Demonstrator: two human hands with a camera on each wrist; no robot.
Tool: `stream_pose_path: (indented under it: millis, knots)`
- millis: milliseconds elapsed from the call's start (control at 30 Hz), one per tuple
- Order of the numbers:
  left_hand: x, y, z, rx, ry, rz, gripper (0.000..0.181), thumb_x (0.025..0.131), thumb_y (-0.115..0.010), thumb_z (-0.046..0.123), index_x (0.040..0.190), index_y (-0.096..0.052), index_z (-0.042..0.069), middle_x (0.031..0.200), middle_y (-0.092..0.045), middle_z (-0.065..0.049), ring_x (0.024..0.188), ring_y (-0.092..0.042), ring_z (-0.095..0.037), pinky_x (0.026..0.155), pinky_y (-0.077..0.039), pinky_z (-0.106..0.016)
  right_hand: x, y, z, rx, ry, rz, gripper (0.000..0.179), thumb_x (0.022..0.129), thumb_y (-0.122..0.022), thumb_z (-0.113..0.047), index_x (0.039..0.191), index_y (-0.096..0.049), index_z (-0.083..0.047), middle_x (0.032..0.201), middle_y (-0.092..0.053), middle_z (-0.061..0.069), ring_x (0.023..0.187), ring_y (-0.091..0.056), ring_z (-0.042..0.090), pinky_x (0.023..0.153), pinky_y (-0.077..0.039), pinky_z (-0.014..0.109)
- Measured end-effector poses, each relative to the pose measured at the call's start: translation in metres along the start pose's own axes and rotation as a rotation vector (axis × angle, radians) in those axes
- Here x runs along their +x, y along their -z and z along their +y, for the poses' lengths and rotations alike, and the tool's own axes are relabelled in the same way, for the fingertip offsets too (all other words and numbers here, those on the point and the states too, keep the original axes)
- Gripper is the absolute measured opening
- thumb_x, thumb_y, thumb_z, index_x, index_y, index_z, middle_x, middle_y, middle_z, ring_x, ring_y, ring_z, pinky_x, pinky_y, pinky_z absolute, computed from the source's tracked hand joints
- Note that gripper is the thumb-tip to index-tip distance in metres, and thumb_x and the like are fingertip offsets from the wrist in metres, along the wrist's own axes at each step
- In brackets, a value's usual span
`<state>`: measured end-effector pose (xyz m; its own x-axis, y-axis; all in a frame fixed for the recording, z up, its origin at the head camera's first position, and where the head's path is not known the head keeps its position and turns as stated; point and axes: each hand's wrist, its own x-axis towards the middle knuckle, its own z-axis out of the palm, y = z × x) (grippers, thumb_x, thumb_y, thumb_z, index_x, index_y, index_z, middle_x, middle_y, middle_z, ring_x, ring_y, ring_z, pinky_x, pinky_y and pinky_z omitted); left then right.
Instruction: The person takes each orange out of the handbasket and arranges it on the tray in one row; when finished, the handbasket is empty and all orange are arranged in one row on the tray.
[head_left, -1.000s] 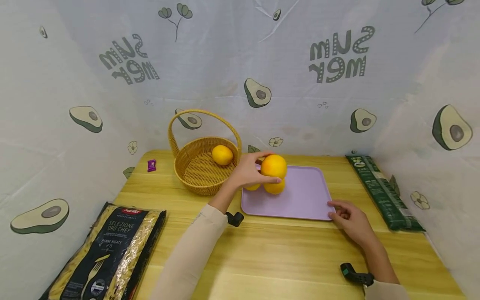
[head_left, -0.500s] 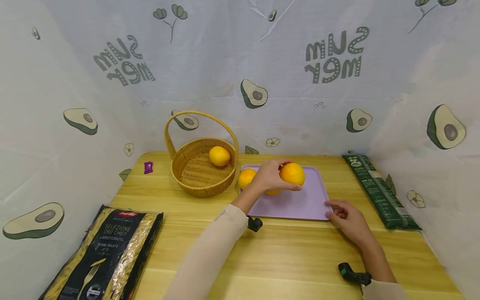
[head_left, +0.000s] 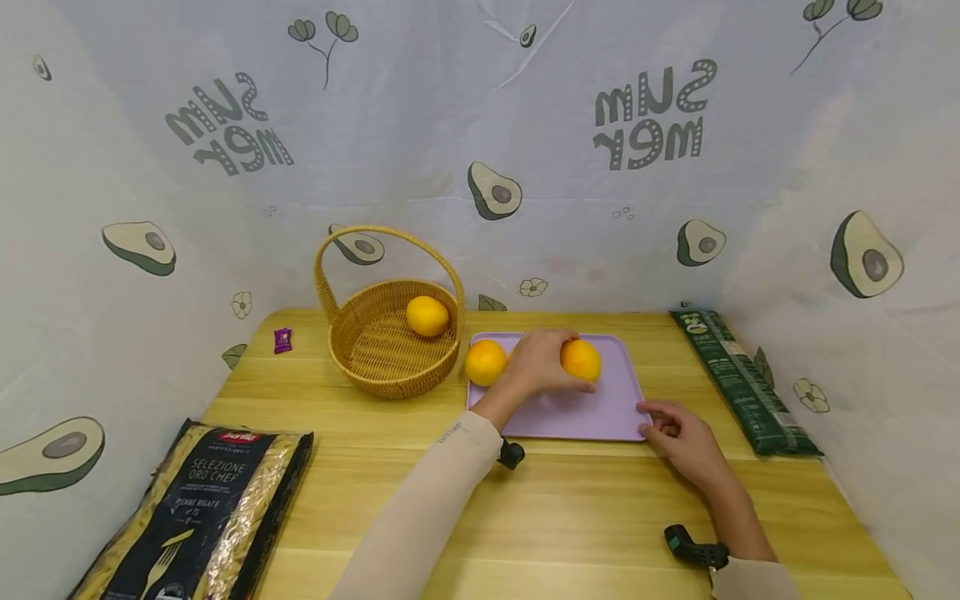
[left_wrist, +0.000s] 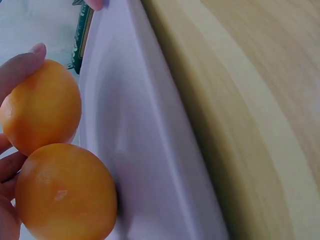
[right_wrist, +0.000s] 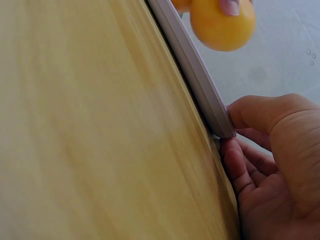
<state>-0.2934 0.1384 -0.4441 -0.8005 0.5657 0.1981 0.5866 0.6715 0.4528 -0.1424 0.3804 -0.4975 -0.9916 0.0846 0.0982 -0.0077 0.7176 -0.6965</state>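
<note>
My left hand point(head_left: 542, 365) grips an orange point(head_left: 581, 361) from its left side, low over the lilac tray point(head_left: 600, 412). Thumb and fingers curl round the fruit. Another orange point(head_left: 486, 362) sits at the tray's left end, and one more is mostly hidden behind the left hand. In the left wrist view the held orange point(left_wrist: 44, 107) appears right against a second orange point(left_wrist: 65, 192). At the tray's front right corner, my right hand point(head_left: 684, 442) pinches the rim, thumb on one side and fingers on the other, as the right wrist view shows.
A wicker basket point(head_left: 393, 387) with a tall handle stands left of the tray, with an orange point(head_left: 427, 316) inside. A pasta bag point(head_left: 202, 508) lies front left, a small purple packet point(head_left: 282, 340) back left. Along the right edge lies a long green packet point(head_left: 742, 379).
The left hand has carried its orange rightward across the tray and lowered it, uncovering the orange at the left end. The right hand keeps its place at the tray corner.
</note>
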Motion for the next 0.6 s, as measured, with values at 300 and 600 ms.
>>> stream_pose_path:
  millis: [300,600]
  knots:
    - [0.002,-0.008,0.0,0.142,-0.065,-0.009,0.088,0.069,-0.082,0.073,0.14,-0.063,0.024,0.131,-0.071,0.009,0.12,-0.064,-0.016,0.112,-0.042,-0.034,0.001,0.002,-0.001,-0.007,0.014,0.006,0.037,0.1,-0.069,-0.021,0.132,-0.066,-0.003,0.095,-0.06,0.007,0.075,-0.049,0.007,0.064,-0.043,0.02]
    - [-0.001,-0.011,0.0,0.27,-0.1,-0.017,0.091,0.071,-0.077,0.078,0.143,-0.061,0.026,0.133,-0.07,0.009,0.122,-0.064,-0.016,0.104,-0.042,-0.032,0.0,-0.001,-0.001,0.0,0.012,0.006,0.037,0.099,-0.071,-0.02,0.131,-0.067,-0.002,0.096,-0.06,0.008,0.075,-0.048,0.007,0.063,-0.041,0.019]
